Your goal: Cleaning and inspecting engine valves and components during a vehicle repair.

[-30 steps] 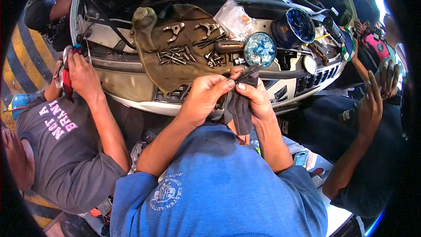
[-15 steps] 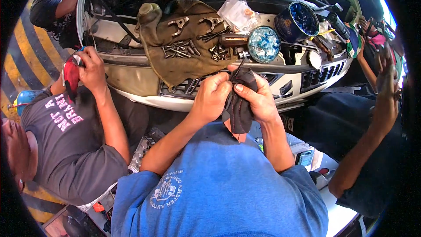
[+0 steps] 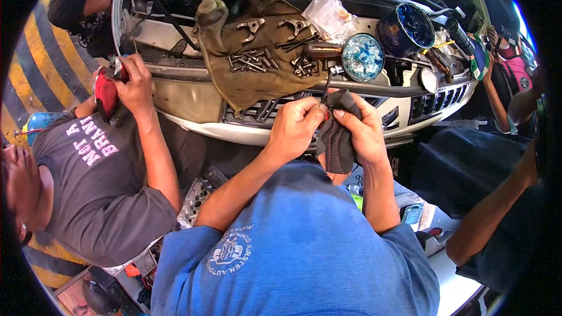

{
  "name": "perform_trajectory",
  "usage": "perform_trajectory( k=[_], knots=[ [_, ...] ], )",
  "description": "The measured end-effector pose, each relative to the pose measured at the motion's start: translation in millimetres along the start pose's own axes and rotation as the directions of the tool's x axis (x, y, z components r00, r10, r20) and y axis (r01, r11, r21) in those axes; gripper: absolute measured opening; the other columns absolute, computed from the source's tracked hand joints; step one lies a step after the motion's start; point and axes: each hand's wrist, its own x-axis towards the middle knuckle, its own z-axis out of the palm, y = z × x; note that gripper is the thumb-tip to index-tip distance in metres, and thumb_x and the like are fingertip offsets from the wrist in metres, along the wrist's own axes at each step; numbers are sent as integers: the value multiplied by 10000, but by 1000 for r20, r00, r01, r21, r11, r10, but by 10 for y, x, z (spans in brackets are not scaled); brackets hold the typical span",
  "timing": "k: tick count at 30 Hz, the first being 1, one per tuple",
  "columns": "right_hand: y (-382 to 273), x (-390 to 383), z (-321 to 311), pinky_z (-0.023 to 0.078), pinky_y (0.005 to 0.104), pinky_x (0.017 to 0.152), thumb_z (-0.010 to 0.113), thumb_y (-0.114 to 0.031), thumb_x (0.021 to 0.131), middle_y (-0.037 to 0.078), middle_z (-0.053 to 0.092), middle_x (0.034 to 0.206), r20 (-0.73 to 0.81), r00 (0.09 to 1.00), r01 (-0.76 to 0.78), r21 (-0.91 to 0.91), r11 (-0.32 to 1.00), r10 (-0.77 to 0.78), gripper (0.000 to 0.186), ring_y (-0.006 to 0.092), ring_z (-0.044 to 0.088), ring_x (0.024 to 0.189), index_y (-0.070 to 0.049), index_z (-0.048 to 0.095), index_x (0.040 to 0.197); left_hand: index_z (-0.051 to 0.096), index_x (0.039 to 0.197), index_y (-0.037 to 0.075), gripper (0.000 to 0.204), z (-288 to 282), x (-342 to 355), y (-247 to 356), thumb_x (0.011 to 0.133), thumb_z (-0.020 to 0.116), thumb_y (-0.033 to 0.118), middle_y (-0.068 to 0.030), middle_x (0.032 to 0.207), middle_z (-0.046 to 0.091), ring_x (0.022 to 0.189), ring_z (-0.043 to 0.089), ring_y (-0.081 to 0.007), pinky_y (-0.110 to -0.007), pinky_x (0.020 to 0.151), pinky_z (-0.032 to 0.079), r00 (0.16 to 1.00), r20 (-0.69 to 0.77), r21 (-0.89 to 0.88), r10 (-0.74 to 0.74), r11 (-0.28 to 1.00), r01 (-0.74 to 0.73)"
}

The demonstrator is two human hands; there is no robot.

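In front of my chest, my right hand [image 3: 364, 131] is closed around a folded black cloth [image 3: 338, 151] with red stitching. My left hand [image 3: 297, 126] is closed at the cloth's left edge, thumb and fingers pinched together. From between the two hands a thin dark metal rod [image 3: 326, 86] points up toward the car; its lower end is hidden by my left fingers and the cloth. A small reddish spot shows by my left fingertips. Just beyond, a brown cloth [image 3: 234, 90] lies over the car's front with several bolts [image 3: 253, 60] and two metal forks [image 3: 252, 28] on it.
Beside the brown cloth are a screwdriver handle [image 3: 324, 50], a round tub with blue grease [image 3: 363, 57], a dark blue can [image 3: 405, 29] and a plastic bag [image 3: 329, 14]. A person at left holds a red cloth [image 3: 107, 95]. Another person's arm [image 3: 492, 219] is at right.
My view has shifted slightly, so the car parts sit further right. Both my hands stay together at the cloth, which is turned a little. The right-hand person's raised hand has dropped from view.
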Motion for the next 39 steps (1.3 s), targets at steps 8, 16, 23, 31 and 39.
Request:
perform_trajectory(
  k=[8,16,23,31,39],
  knots=[
    [76,-78,-119,520,260,664,576,-95,887,53,653,872,-52,973,-211,197,957,225,168,121,628,734,-14,608,1030,573,763,12,232,-13,-14,15,936,512,154,-26,637,588,524,479,-45,-231,482,373,955,-220,237,199,961,-145],
    [-90,-327,-105,489,411,911,448,-366,955,151,583,1128,-145,982,5,649,761,118,469,233,606,974,-2,465,1250,548,782,20,242,72,-96,165,948,477,180,-38,662,608,554,503,-62,-236,514,401,996,69,141,58,988,-67],
    [210,-230,158,466,220,634,500,-195,969,-1,607,850,-252,959,147,39,988,-133,185,55,541,714,-28,577,988,529,1118,7,521,138,-271,-22,673,723,195,-204,1004,581,943,541,-392,-461,832,413,906,198,130,374,906,-402],
    [33,-173,-84,425,199,495,500,-264,966,6,616,703,-313,938,178,68,982,-149,258,71,549,555,-58,622,871,556,895,30,174,354,-250,150,757,607,122,-179,782,597,750,564,-386,-438,664,427,728,238,354,643,640,-682],
    [-188,-210,-456,493,310,666,489,-392,956,35,591,829,-554,823,171,452,875,125,325,148,581,699,-76,564,983,423,754,57,338,298,-212,286,997,399,291,-36,621,456,535,441,-103,-247,487,377,948,320,-291,-6,951,104]
  ],
)
